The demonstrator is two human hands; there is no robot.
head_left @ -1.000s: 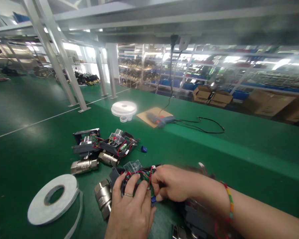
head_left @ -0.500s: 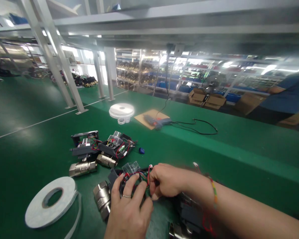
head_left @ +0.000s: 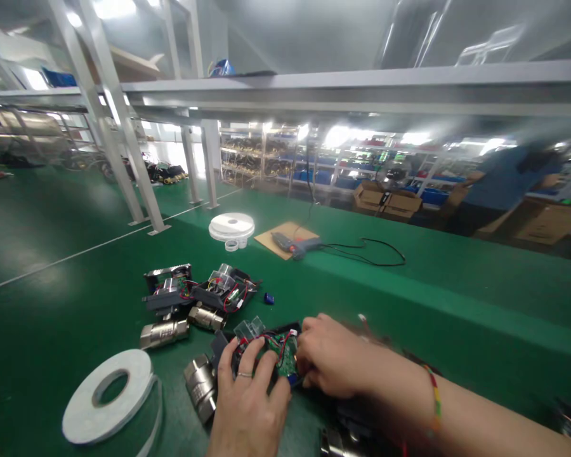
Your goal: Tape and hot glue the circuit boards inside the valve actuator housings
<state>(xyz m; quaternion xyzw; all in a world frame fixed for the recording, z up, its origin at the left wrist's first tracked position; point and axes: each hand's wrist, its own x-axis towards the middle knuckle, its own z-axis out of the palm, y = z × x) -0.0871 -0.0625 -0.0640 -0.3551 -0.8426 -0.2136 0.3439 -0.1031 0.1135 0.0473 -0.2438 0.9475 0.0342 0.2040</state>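
Note:
A motorized ball valve, its dark grey housing (head_left: 217,344) uncovered, lies in front of me with its nickel valve body (head_left: 201,387) pointing left. Inside sit a green circuit board (head_left: 287,355), thin red and black wires and a clear plastic piece (head_left: 250,328). My left hand (head_left: 252,400), a ring on one finger, curls over the near side of the housing and holds it. At the board's right edge my right hand (head_left: 330,355) is closed, fingertips pressed together; what they pinch is hidden. A small blue part (head_left: 292,379) shows beneath the board's near edge.
Two more opened valves (head_left: 166,292) (head_left: 223,289) lie behind, beside a blue cap (head_left: 269,298). A white tape roll (head_left: 107,397) is at left. Farther back are white reels (head_left: 231,224) and a glue gun (head_left: 295,244) on cardboard. Another valve (head_left: 335,441) lies under my right forearm.
My right hand has shifted slightly right, away from the wires, uncovering more of the circuit board. My left hand stays on the housing. The view has tilted up a little.

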